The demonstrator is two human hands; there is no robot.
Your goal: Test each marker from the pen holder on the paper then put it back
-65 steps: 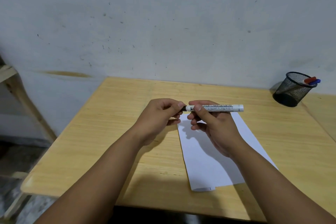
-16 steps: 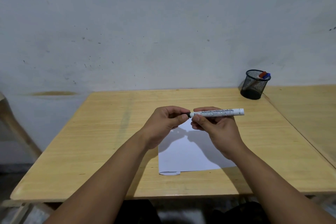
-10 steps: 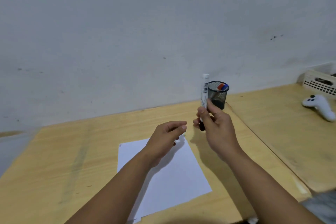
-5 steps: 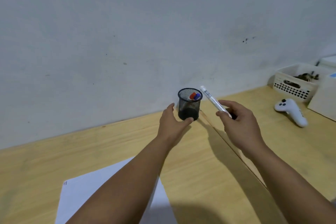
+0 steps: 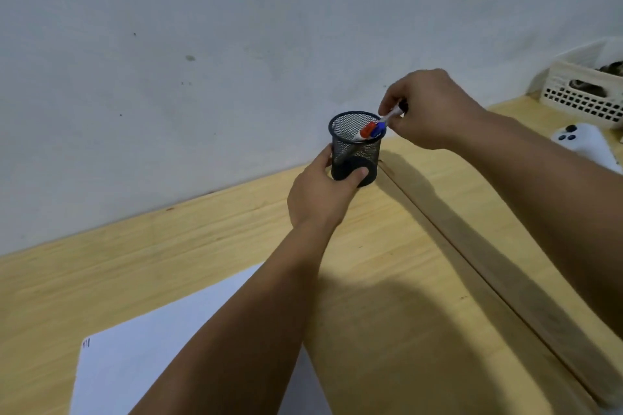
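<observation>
Left hand point(image 5: 320, 199) now closed round the pen holder point(image 5: 355, 158) — previously just short of it. Right hand point(image 5: 424, 108) above the rim — pinching the marker point(image 5: 391, 117), tip inside.

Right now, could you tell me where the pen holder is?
The pen holder stands at the table's far edge near the wall, centre of view, gripped by the left hand.

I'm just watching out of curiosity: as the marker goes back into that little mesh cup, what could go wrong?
The pen holder stands near the table's edge seam, so a push might tip it, though the left hand steadies it. The black-capped marker in the right hand enters at a slant and might snag on the red and blue markers inside.
</observation>
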